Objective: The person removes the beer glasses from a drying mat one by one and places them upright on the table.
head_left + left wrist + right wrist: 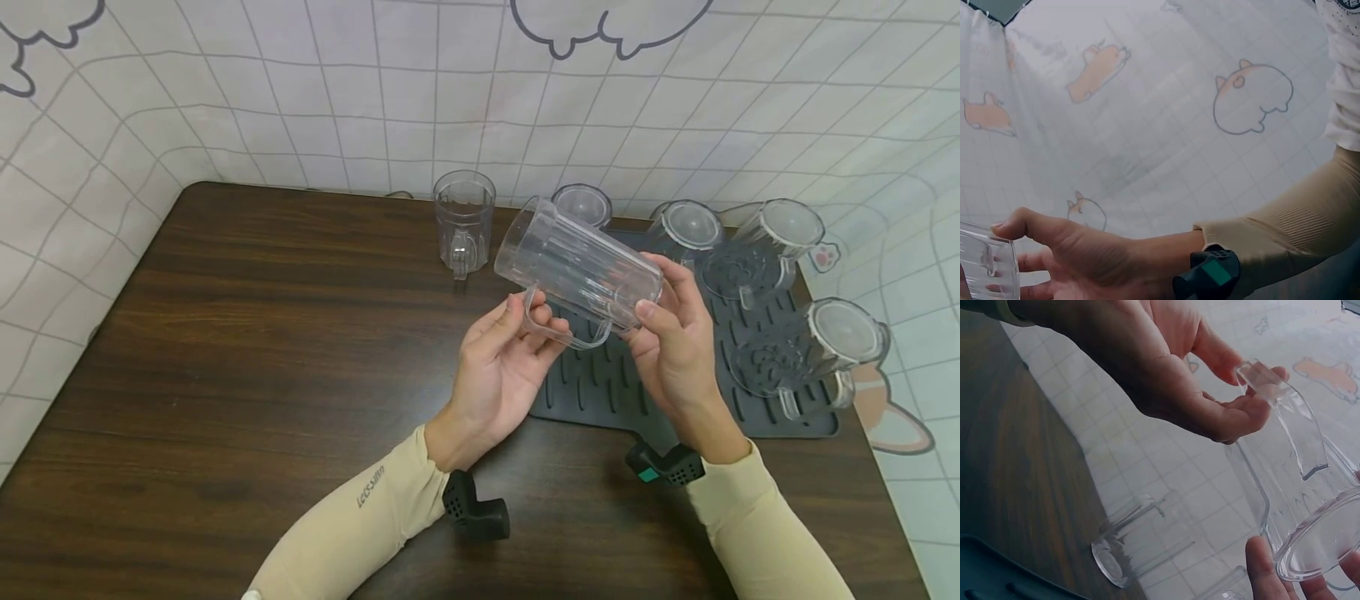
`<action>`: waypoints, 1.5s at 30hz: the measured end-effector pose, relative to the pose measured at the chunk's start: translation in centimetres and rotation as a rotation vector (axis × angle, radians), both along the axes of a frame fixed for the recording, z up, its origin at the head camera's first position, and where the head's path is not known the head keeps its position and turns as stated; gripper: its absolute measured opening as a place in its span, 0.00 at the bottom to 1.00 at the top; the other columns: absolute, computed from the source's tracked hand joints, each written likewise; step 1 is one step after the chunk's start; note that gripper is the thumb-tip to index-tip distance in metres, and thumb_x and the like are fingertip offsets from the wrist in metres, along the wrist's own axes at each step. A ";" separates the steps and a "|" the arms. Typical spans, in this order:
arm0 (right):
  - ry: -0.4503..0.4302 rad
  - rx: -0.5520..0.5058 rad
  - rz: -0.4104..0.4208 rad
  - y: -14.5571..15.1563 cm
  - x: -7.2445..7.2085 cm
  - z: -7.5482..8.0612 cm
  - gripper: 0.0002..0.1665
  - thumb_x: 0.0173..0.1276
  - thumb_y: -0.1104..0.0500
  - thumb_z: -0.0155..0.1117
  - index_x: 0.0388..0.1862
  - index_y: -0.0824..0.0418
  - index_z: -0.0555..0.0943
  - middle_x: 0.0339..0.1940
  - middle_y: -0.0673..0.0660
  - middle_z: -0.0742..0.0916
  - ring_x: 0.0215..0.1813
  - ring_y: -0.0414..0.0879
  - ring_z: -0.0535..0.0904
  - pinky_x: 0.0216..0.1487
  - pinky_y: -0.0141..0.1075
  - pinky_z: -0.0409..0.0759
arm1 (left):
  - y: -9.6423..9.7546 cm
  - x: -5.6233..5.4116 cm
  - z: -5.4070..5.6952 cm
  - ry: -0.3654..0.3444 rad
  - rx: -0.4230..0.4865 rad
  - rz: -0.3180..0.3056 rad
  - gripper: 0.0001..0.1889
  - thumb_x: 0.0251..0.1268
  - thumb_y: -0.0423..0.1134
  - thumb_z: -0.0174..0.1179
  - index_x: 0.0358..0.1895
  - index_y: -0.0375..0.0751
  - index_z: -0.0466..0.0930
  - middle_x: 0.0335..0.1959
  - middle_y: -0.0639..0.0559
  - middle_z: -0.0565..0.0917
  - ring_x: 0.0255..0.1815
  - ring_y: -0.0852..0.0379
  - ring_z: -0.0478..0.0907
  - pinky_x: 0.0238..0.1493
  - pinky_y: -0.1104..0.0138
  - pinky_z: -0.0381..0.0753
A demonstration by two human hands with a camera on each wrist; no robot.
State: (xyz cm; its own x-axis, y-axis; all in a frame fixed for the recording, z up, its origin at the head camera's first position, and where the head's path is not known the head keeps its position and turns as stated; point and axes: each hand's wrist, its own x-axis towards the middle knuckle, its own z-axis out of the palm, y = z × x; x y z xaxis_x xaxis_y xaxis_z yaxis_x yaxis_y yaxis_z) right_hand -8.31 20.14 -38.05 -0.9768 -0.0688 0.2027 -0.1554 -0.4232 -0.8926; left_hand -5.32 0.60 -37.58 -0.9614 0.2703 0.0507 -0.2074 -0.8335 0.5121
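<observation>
A clear ribbed mug (pixel 577 254) is held tilted in the air, its mouth toward the upper left and its base toward the right. My left hand (pixel 497 371) pinches the mug's handle between thumb and fingers near the mouth end. Around the base, the thumb and fingers of my right hand (pixel 675 346) grip the mug. In the right wrist view the left hand (pixel 1172 375) holds the curved handle (pixel 1300 431), while right fingertips show around the round base. The left wrist view catches the right hand (pixel 1085 253) on the mug's base end (pixel 991 262).
Another clear mug (pixel 465 221) stands upright at the table's back edge, handle facing me. A dark ridged drying mat (pixel 592 392) lies at the right, with several upside-down mugs, including one (pixel 843 333) at its right edge. A patterned curtain (pixel 405 108) borders the brown table (pixel 262 333).
</observation>
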 end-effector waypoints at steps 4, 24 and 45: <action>0.002 -0.015 0.007 -0.1 0.0 0.0 0.27 0.73 0.71 0.52 0.68 0.57 0.71 0.65 0.58 0.77 0.59 0.46 0.83 0.54 0.35 0.89 | 0.1 0.1 0.1 0.008 -0.030 0.009 0.14 0.78 0.53 0.55 0.48 0.47 0.78 0.37 0.61 0.85 0.44 0.64 0.86 0.61 0.69 0.83; -0.065 0.121 0.062 0.6 0.0 0.2 0.23 0.77 0.64 0.48 0.69 0.53 0.70 0.64 0.54 0.77 0.59 0.42 0.80 0.57 0.31 0.86 | -0.4 0.4 0.7 0.132 -0.064 0.014 0.15 0.75 0.55 0.58 0.45 0.46 0.77 0.35 0.61 0.86 0.44 0.63 0.89 0.61 0.67 0.86; 0.176 0.339 -0.107 7.5 1.1 4.0 0.26 0.80 0.70 0.47 0.75 0.69 0.69 0.66 0.59 0.82 0.67 0.48 0.80 0.62 0.28 0.83 | -3.9 -0.3 1.9 0.246 -0.368 0.094 0.14 0.75 0.53 0.59 0.43 0.46 0.78 0.35 0.61 0.89 0.43 0.65 0.89 0.58 0.71 0.86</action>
State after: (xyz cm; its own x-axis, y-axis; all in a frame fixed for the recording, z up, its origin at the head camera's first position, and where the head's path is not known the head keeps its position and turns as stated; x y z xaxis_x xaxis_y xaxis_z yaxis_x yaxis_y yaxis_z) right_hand -7.17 27.63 -34.05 -0.9344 -0.0599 0.3512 -0.3460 -0.0823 -0.9346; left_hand -5.64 -3.29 -35.71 -0.9541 0.2250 0.1976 0.0255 -0.5963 0.8024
